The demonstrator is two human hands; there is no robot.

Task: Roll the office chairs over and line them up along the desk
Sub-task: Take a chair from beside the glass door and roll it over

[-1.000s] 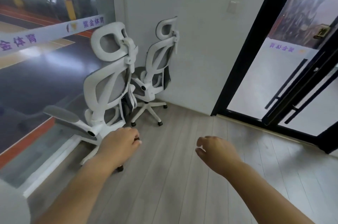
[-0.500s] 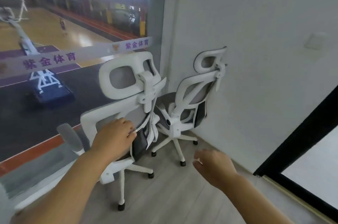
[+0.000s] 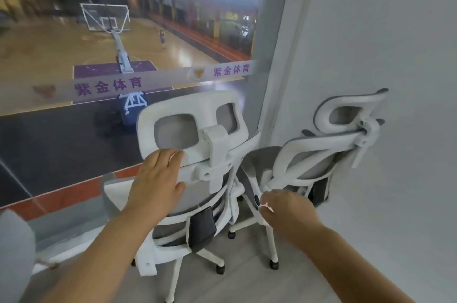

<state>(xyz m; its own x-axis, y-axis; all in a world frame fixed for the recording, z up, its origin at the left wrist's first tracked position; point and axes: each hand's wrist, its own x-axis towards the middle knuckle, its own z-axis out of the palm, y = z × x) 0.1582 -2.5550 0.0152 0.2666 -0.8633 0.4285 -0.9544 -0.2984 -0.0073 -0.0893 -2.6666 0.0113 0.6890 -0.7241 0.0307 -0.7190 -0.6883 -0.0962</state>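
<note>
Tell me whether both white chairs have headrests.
Yes: the near chair and the chair by the wall each carry a white-framed headrest.

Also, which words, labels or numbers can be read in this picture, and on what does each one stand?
"紫金体育": purple, on the pale strip across the window, left part.
"紫金体育": again on that strip, right end.
Emblems beside each: too blurred to read.
Signs in the hall behind the glass: too blurred to read.
Chairs: no text shows.

Glass window beyond fingers, frosted strip across it, basketball court outside; white wall right of fingers; grey plank floor below.
</note>
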